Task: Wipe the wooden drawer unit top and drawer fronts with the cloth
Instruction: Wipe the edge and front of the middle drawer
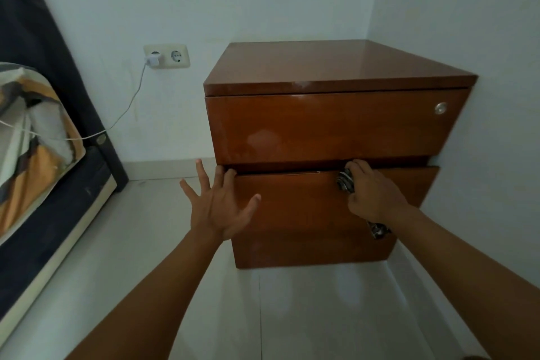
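Cloth (344, 184) | right hand (372, 196) fingers grip it on drawer front (292, 204) | left hand (217, 206) fingers spread

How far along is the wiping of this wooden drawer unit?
Done: unclear; the top drawer front shows hazy smears. In hand: the right hand grips the patterned cloth at the upper edge of the middle drawer front, the left hand spread on its left end. Left: probably the bottom drawer front.
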`<state>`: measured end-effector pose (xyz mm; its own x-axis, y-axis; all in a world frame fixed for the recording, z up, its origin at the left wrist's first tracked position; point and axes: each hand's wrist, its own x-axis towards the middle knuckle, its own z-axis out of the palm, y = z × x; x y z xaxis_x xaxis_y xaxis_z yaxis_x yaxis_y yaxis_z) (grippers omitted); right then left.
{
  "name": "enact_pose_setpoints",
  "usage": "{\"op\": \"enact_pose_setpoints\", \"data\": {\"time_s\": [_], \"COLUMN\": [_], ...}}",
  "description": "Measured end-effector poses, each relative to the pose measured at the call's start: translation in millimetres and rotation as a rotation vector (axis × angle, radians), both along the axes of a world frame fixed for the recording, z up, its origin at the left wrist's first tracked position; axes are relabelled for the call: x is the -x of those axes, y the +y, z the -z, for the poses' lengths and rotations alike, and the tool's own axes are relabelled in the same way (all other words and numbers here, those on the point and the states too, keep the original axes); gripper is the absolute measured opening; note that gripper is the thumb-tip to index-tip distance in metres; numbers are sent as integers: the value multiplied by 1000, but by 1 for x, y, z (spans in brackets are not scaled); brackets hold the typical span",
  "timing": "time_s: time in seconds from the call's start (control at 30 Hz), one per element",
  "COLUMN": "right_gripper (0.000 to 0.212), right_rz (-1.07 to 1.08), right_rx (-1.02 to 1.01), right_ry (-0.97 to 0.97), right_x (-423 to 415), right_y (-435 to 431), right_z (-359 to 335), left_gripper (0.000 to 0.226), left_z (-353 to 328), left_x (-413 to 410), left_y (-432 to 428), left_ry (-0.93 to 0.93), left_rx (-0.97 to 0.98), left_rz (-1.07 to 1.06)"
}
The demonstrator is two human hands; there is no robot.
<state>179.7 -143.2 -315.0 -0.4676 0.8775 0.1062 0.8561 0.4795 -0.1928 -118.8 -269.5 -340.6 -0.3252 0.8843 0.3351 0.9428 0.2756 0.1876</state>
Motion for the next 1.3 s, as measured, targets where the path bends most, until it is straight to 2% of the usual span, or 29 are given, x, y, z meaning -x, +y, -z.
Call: {"op": "enact_pose_setpoints", "data": {"time_s": [0.1,0.23,0.4,0.47,0.57,0.63,0.73,0.83,0.9,0.97,1.13,1.3], "right_gripper": [45,58,44,45,42,39,51,39,30,33,40,44], "right_rz": [6,3,-24,-89,-232,-312,-360,-401,-394,-409,-410,-410], "right_rx": [90,212,309,247,-4,-102,-80,-34,-28,-52,-297,-341], "right_ry": [57,67,257,337,391,308,126,68,72,17,-106,-188], "right_x": [-5,-11,-6,14,68,111,165,187,186,181,157,117], "right_y": [-6,-23,-44,-53,-69,-78,-88,-90,-88,-85,-76,-55], "right_z": [-7,-23,-72,-99,-124,-118,-78,-36,-22,-15,1,3], "left_gripper": [78,81,80,77,72,69,67,65,65,65,69,65], "left_z": [-6,-14,-13,-8,-2,-1,-2,-5,-8,-11,-12,-8], "left_x": [4,6,14,18,20,20,20,22,26,29,27,13], "left_y": [-6,-12,-33,-44,-53,-55,-60,-64,-63,-61,-61,-63], "left_ry": [-14,-39,-143,-136,-101,-96,-85,-98,-90,-52,92,161], "left_rx": [36,93,31,-2,-7,-5,-2,30,65,71,137,148], "left_rz": [30,60,73,88,123,132,152,154,139,133,75,-2]}}
